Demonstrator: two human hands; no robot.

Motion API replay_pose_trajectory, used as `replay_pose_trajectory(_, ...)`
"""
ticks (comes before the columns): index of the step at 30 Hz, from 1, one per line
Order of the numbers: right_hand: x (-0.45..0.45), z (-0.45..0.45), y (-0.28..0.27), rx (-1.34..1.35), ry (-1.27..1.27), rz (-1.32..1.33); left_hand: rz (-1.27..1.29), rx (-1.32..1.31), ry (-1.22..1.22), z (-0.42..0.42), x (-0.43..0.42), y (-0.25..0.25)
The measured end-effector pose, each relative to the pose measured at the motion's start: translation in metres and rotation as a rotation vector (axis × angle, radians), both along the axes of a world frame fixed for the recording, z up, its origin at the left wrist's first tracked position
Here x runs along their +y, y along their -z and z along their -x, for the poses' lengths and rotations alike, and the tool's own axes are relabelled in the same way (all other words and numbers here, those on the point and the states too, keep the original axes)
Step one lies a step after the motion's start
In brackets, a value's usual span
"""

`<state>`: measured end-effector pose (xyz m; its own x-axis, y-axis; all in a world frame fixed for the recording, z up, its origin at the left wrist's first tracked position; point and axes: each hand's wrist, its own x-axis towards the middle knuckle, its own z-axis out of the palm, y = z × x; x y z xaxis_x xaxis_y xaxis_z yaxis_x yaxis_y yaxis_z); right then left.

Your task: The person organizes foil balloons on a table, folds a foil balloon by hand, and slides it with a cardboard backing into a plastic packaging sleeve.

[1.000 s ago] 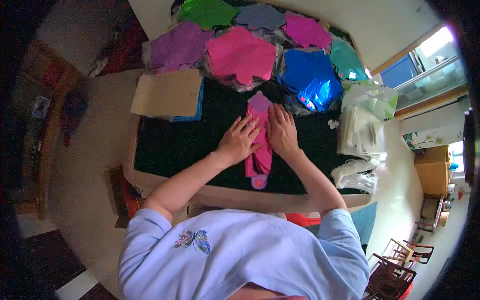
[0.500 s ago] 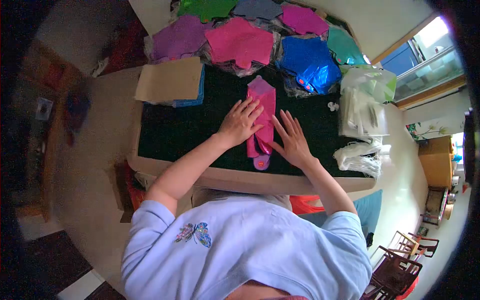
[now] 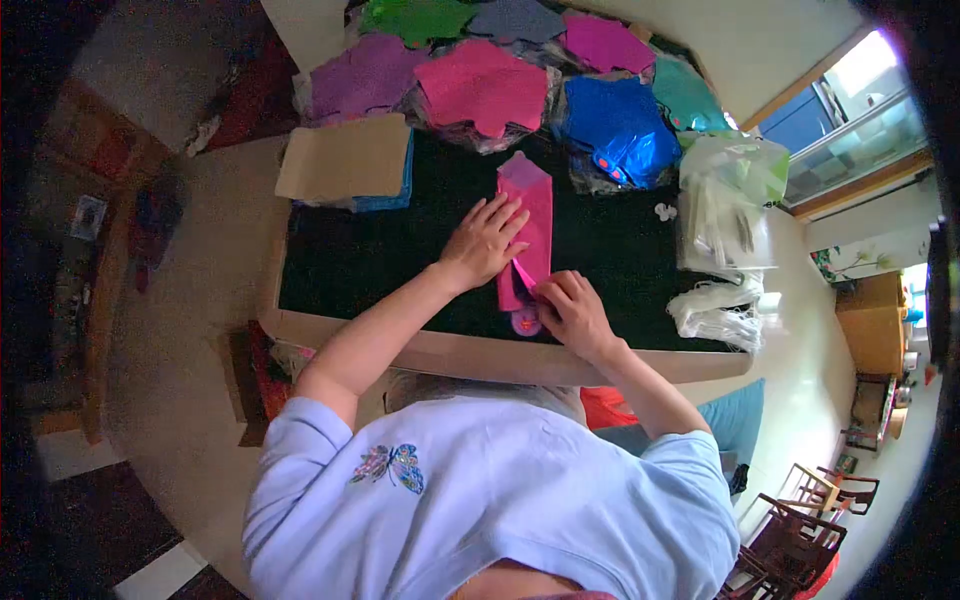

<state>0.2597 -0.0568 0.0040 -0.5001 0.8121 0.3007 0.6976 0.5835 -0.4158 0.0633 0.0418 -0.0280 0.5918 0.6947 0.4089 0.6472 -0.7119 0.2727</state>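
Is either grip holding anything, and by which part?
The right grip seems to pinch the pink folded piece by its lower right edge; the left grip lies flat on it, not grasping.

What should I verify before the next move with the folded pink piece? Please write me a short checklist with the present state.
1. Left hand steadying the folded pink piece: ok, fingers rest on it.
2. Right hand at the piece's near right edge: ok.
3. Firm pinch by the right hand: cannot tell, fingertips partly hidden.
4. Layers lying closed: not ok, they gape between the hands.
5. White strands apart from the right hand: ok.
6. Beige sheet apart from the pink piece: ok.
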Motion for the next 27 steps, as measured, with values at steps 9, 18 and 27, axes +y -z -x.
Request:
replay_pose_trajectory(9, -0.001, 0.001, -0.005, 0.027, -0.038, -0.005, -0.005, -0.009, -0.015, 0.0, 0.0, 0.002)
replay_pose_trajectory(18, -0.018, -0.006, -0.022, 0.025, -0.076, 0.027, -0.039, 0.015, -0.023, -0.001, 0.0, 0.005)
replay_pose_trajectory(27, -0.026, -0.025, -0.032, -0.135, -0.126, 0.047, -0.05, 0.002, -0.021, -0.001, 0.001, 0.007)
